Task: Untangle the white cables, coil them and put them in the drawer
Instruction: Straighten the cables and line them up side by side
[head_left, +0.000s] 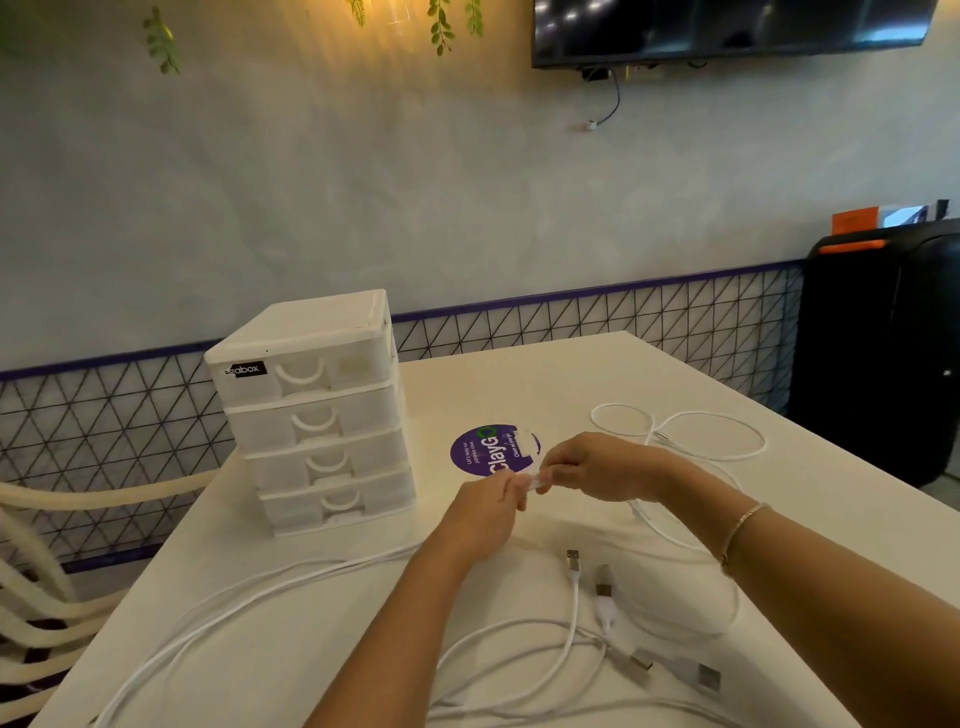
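Both hands meet above mid-surface, over the purple round sticker. Left hand and right hand each pinch one short white cable section, fingertips almost touching. The pinched piece runs roughly left–right between them; which cable it belongs to is unclear. White cables lie loose: loops behind the right wrist, long runs and USB plugs nearer the body. Drawer unit stands left of the hands, all drawers shut; left hand is nearer.
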